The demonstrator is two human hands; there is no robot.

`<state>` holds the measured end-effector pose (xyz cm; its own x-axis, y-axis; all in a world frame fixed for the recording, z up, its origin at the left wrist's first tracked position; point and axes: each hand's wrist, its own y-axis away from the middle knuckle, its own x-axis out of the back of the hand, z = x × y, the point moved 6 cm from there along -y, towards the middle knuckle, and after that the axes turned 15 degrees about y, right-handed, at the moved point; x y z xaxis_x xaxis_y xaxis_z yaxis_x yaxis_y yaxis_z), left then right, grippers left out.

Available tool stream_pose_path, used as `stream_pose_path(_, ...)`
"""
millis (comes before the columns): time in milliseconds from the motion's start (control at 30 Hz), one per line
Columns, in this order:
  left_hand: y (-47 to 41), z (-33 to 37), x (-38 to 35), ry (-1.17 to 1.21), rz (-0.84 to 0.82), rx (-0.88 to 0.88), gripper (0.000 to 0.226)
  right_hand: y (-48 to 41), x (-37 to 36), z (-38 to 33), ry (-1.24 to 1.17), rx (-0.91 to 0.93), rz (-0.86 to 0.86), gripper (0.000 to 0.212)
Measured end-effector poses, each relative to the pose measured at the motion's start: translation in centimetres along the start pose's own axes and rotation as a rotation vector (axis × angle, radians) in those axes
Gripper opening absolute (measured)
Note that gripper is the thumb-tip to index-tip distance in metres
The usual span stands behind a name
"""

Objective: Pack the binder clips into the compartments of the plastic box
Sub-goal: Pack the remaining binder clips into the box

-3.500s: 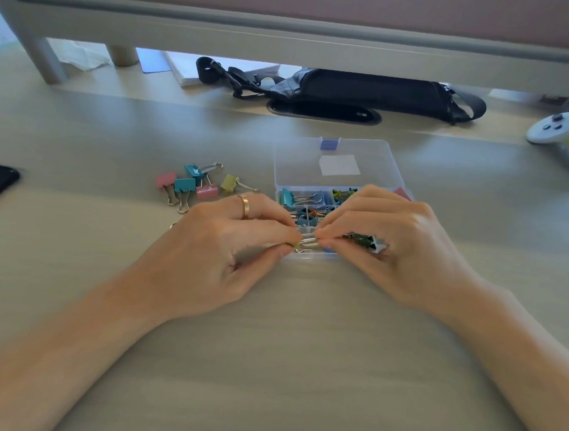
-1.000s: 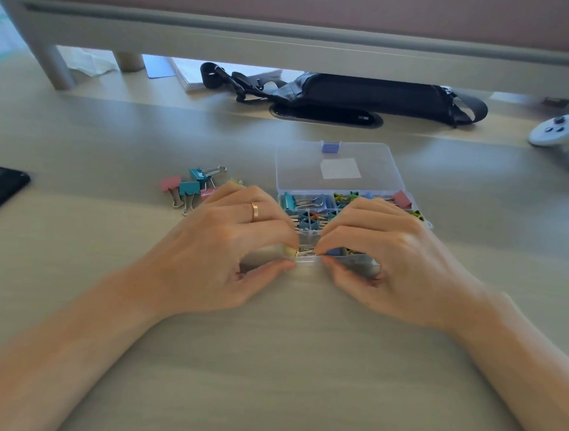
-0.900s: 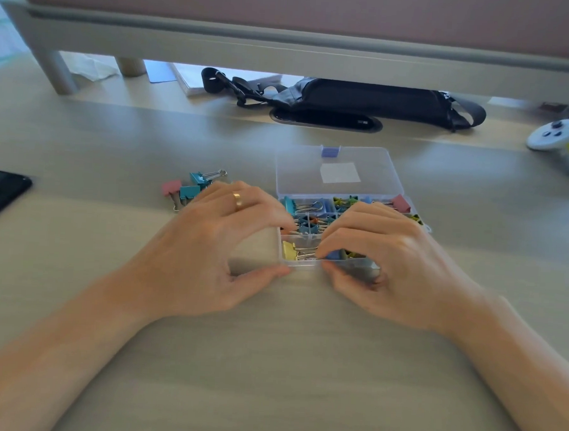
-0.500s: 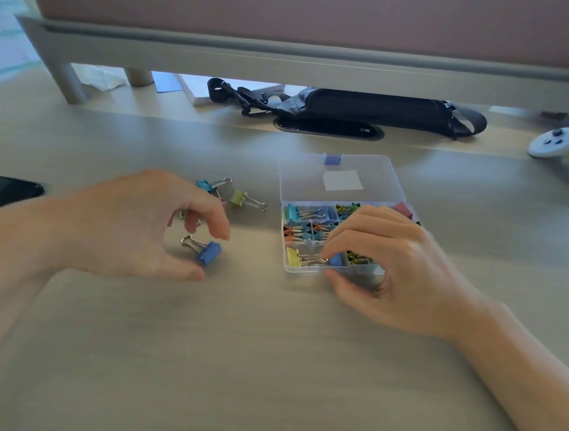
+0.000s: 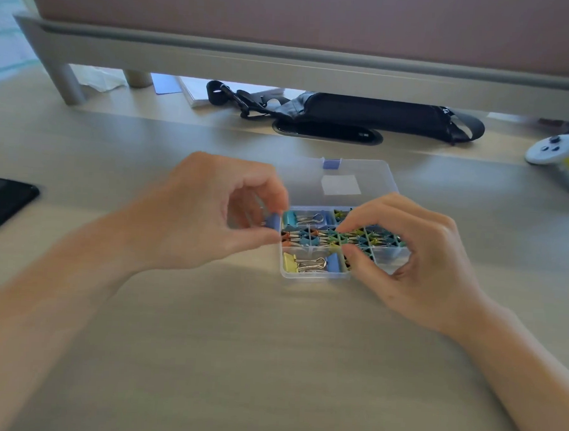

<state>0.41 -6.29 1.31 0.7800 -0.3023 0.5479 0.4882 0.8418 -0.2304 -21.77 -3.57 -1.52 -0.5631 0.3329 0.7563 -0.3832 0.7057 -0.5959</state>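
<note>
Presently the left hand (image 5: 207, 211) is raised just off the left edge of the plastic box (image 5: 313, 276), its thumb and forefinger pinching a blue binder clip (image 5: 273, 220). The clip is level with the box's far-left compartment and outside the wall. Motion blur hides the clip's wire handles.

The right hand (image 5: 419, 255) arches over the right half of the box with its fingers curled. Its thumb tip and forefinger tip lie apart, on either side of the middle row. Whether it grips a clip or the box, or only rests there, cannot be determined.

Box contents between the two hands:
- Far-left compartment: a teal clip (image 5: 291, 218), just beside the left fingertips.
- Middle row: many small clips (image 5: 357, 240) in mixed colours, running under the right hand.
- Near-left compartment: a yellow clip (image 5: 290, 262) and a second blue clip (image 5: 333, 262), handles meeting.

The clear lid (image 5: 341, 182) lies open beyond both hands.

On the desk (image 5: 269, 362), a dark phone (image 5: 0, 200) sits well left of the left hand. A white controller (image 5: 563, 157) sits far right of the right hand. A black bag (image 5: 364, 115) lies beyond the lid.
</note>
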Motion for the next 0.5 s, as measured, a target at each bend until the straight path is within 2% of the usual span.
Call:
stream_pose_path(100,0.3,-2.1,0.8,-0.188,-0.044,0.09,0.03,0.1,-0.6,0.1,0.036,-0.001,-0.027,0.013)
stream_pose_path(200,0.4,-2.8,0.0,-0.175,-0.074,0.102,0.027,0.0,-1.1,-0.2,0.064,0.012,-0.048,0.012)
stream_pose_path(267,0.2,-2.8,1.2,-0.178,0.035,0.092,0.025,-0.1,-1.0,-0.3,0.077,0.035,-0.037,0.012)
stream_pose_path(367,0.2,-3.9,5.4,-0.219,0.282,0.151,0.013,-0.1,-0.7,-0.4,0.082,0.043,-0.016,0.012)
stream_pose_path(433,0.2,-5.3,6.7,-0.307,0.311,0.225,0.024,-0.1,-0.7,-0.4,0.075,0.032,-0.013,0.012)
stream_pose_path(500,0.3,-6.6,6.4,-0.378,0.245,0.301,0.035,-0.1,-0.9,-0.3,0.071,0.027,-0.017,0.013)
